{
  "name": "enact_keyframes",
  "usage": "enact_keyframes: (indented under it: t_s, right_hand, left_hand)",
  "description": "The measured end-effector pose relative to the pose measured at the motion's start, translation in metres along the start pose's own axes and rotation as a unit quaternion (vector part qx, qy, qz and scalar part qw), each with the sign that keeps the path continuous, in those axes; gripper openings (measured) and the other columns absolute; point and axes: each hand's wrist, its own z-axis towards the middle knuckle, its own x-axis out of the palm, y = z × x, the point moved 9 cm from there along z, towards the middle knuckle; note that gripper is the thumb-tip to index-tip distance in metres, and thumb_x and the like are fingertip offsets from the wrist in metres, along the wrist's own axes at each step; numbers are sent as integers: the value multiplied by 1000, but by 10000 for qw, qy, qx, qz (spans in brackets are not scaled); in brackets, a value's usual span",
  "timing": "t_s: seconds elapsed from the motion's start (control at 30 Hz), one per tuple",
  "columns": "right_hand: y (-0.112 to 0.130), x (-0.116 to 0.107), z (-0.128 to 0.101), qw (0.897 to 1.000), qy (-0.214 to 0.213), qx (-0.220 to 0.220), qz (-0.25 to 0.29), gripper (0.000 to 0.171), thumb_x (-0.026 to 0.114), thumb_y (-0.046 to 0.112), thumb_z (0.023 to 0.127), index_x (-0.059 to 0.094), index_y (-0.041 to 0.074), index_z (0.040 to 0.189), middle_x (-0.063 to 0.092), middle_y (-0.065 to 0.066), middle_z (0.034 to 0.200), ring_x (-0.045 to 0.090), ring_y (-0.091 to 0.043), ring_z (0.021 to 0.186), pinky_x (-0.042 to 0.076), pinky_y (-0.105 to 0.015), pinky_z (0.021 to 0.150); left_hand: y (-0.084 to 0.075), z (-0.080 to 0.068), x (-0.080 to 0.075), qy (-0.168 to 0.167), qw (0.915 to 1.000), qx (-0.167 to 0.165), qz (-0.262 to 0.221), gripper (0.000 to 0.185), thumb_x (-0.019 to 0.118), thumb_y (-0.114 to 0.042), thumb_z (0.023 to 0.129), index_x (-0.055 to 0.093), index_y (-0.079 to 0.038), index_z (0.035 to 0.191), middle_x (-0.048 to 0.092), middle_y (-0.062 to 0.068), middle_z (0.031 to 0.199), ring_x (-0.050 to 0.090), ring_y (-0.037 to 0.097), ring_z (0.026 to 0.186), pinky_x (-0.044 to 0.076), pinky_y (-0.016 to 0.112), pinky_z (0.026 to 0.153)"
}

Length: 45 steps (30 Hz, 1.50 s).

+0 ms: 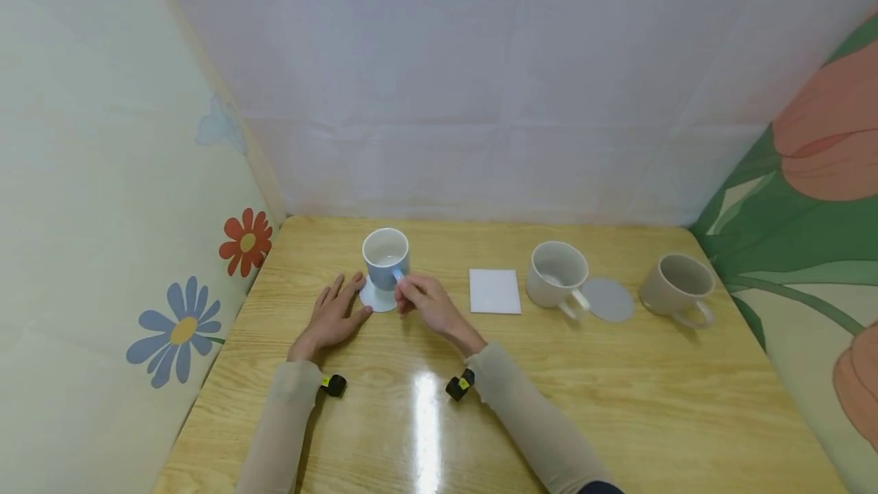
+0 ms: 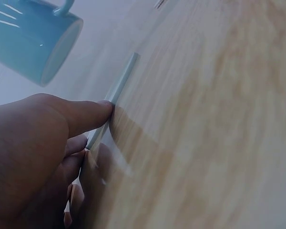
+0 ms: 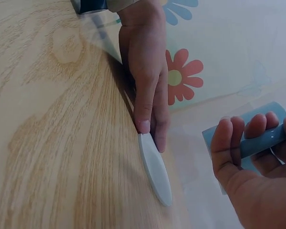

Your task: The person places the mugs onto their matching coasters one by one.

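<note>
While resting on the coaster: blue mug standing upright, back left of table.
Right hand: fingers curling round the handle, gripping.
Left hand: lying flat, fingertips pressing coaster edge.
Handling: probably ceramic, stiff, breakable, glossy; handle looking safest.
Surface: glossy wood, likely slippery.
Room: padded floral walls closing in.

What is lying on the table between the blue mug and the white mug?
In the head view, a white square coaster lies flat between the blue mug and the white mug; the right hand grips the blue mug's handle.
</note>
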Motion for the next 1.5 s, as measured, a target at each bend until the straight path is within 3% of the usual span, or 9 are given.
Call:
enact_keyframes:
  t_s: [0.13, 0.47, 0.7, 0.87, 0.97, 1.17, 1.5]
  right_hand:
    - [-2, 1, 0, 10000, 11, 64, -18, 37, 43, 13, 115, 59, -18, 101, 58, -44, 100, 62, -12, 79, 59, -22, 72]
    - [-5, 4, 0, 10000, 40, -21, -40, 35, 44, 11, 114, 59, -18, 100, 63, -29, 90, 62, -13, 77, 61, -28, 72]
    - [-3, 9, 0, 9998, 98, -42, -170, 36, 44, 10, 114, 60, -18, 99, 63, -32, 91, 62, -11, 76, 66, -46, 77]
    - [-7, 10, 1, 9999, 55, -41, -155, 35, 44, 10, 114, 61, -16, 98, 65, -22, 88, 62, -10, 76, 63, -33, 74]
    - [-10, 9, 2, 9999, 31, -78, -147, 35, 44, 9, 114, 61, -17, 97, 65, -23, 87, 62, -10, 75, 61, -26, 71]
    - [-14, 9, 2, 9997, -42, -135, -176, 35, 44, 10, 114, 61, -16, 97, 64, -28, 87, 60, -12, 74, 59, -26, 69]
    - [-19, 8, 4, 9997, -223, -112, -28, 35, 46, 11, 114, 60, -14, 94, 61, -7, 81, 58, -9, 72, 55, -26, 66]
  left_hand:
    - [-1, 0, 0, 21, 10000, 2, 18, 69, 64, -32, 106, 38, -5, 164, 28, 17, 176, 8, 47, 165, 1, 66, 132]
    - [1, 0, 0, -68, 9999, 142, -54, 69, 62, -37, 106, 40, -4, 163, 29, 18, 175, 10, 50, 163, 2, 68, 131]
    - [4, 1, 1, -93, 9998, 164, 14, 71, 62, -39, 106, 38, -7, 164, 29, 15, 176, 11, 50, 163, 4, 68, 131]
    - [1, 1, 0, -73, 9999, 70, 8, 72, 63, -38, 106, 38, -8, 165, 28, 14, 176, 10, 49, 164, 3, 68, 131]
    - [1, 1, 0, -59, 10000, 31, 24, 71, 64, -36, 105, 38, -7, 165, 28, 15, 176, 10, 49, 164, 3, 68, 131]
    - [1, -1, 2, -155, 9997, 184, 48, 70, 63, -37, 105, 39, -6, 163, 31, 17, 175, 12, 51, 162, 5, 69, 130]
    - [0, -1, 1, 62, 9999, -115, 102, 70, 62, -32, 108, 34, -6, 167, 24, 13, 178, 6, 46, 165, 0, 65, 132]
